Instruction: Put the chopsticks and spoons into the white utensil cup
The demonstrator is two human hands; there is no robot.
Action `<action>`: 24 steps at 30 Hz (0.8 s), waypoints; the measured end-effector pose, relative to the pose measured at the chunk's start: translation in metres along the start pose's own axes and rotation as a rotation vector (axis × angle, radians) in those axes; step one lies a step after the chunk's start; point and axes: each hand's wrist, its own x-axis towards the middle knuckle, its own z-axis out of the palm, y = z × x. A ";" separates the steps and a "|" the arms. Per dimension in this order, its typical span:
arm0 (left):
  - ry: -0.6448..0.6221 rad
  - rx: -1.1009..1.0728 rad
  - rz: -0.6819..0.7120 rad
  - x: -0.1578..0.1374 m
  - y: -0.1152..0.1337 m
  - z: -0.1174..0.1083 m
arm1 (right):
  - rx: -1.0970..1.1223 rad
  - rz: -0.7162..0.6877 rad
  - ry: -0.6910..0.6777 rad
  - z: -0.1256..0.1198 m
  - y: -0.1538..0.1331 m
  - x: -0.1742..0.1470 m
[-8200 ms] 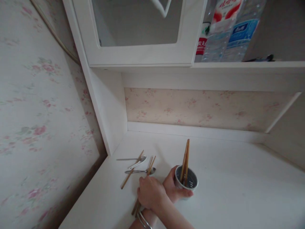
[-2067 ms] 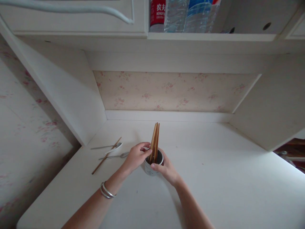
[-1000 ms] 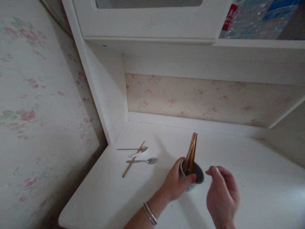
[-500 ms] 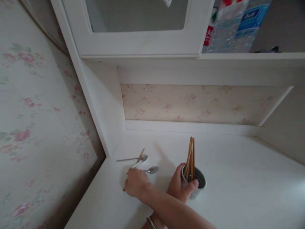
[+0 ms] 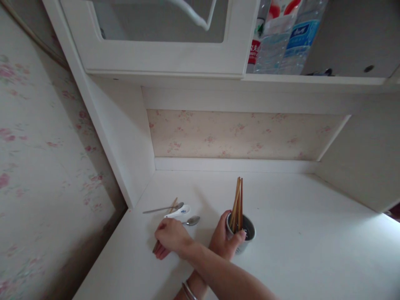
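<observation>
My arms are crossed, the right forearm over the left. My left hand [image 5: 223, 239] is closed around a grey cup [image 5: 250, 239], its thumb over the rim. Several wooden chopsticks [image 5: 239, 200] stand upright in this cup. Further left, my right hand [image 5: 172, 236] is closed low over the table on a chopstick [image 5: 155, 248], whose lower end shows by the fingertips; the hand hides its middle. Just beyond that hand lie a metal spoon [image 5: 161, 208], a white ceramic spoon [image 5: 183, 211] with a blue mark, and another metal spoon [image 5: 193, 221], its handle partly hidden.
The white tabletop [image 5: 281, 216] runs back to a low ledge and floral wallpaper [image 5: 231, 135]. A white side panel [image 5: 121, 133] rises at left. Overhead hang a glass-fronted cabinet door [image 5: 162, 58] and a shelf with plastic bottles [image 5: 281, 46].
The view has shifted slightly right. My right hand has turned, so its fingertips now show below it, and the ceramic spoon lies more exposed. My left hand stays on the cup.
</observation>
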 end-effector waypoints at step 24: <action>-0.002 0.032 -0.009 0.004 0.005 0.001 | 0.702 -0.149 -0.338 -0.046 -0.001 -0.124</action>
